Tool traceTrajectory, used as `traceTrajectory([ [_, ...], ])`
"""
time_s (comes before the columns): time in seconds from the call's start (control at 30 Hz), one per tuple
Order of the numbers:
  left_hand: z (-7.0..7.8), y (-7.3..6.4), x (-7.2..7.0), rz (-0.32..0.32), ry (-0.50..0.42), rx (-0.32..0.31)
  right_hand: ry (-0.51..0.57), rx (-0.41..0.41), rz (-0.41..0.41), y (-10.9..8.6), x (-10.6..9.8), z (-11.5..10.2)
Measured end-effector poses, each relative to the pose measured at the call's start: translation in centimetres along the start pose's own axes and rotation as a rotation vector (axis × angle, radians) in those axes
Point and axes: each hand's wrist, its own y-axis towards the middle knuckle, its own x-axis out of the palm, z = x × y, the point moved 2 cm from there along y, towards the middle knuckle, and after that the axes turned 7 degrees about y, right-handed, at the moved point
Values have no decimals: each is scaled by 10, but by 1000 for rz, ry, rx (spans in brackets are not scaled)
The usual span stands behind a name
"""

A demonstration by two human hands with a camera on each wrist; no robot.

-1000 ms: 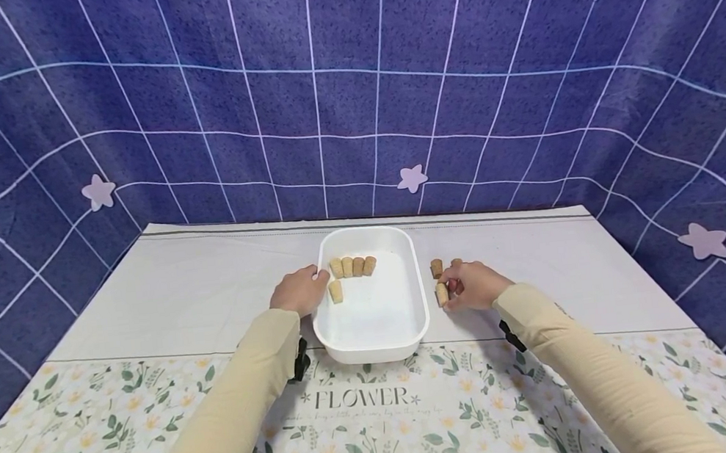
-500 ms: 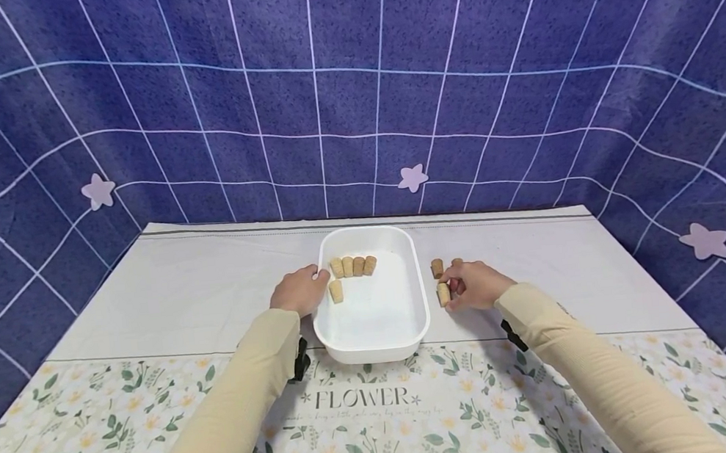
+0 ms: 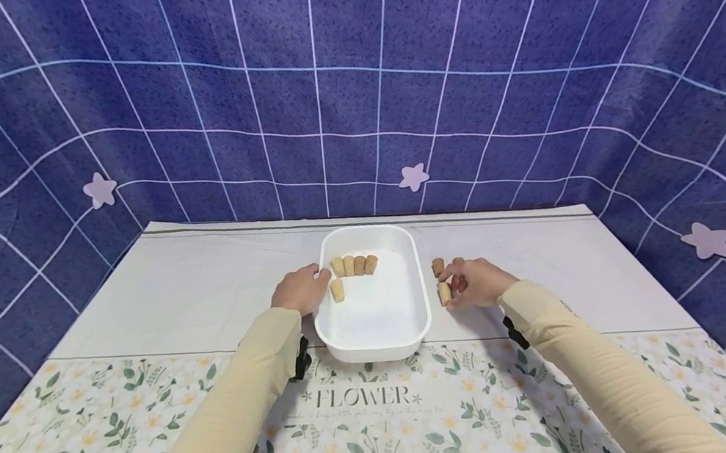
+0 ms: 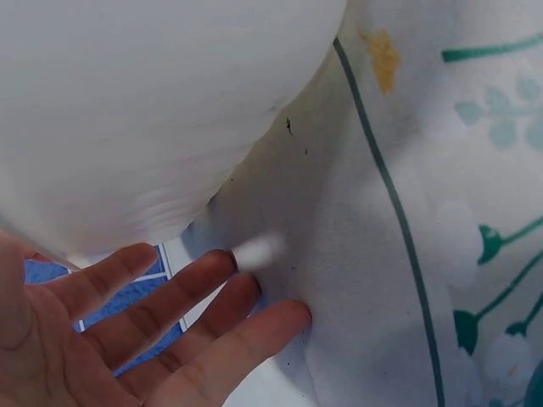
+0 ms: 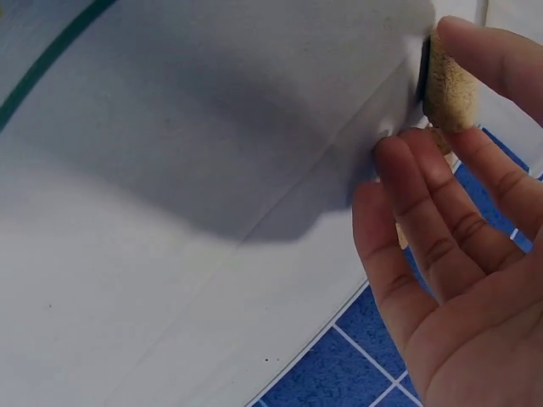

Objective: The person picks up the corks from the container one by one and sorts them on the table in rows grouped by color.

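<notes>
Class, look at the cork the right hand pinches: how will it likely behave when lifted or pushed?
The cork is probably light for its size, given its grainy, corky look. That roughness should help the right hand grip it. Its rounded side may let it roll if pushed.

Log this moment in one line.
Left hand: holds tray; right hand: pinches cork; inside tray: five corks; beside tray: two more corks.
</notes>
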Motion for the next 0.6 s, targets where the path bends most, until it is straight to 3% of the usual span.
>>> traceTrajectory([
  [0.27, -1, 2, 1, -4, 2, -3, 42, -11, -3, -3, -3, 1],
  [0.6, 0, 2, 2, 1, 4, -1, 5, -3, 4, -2, 4, 3],
])
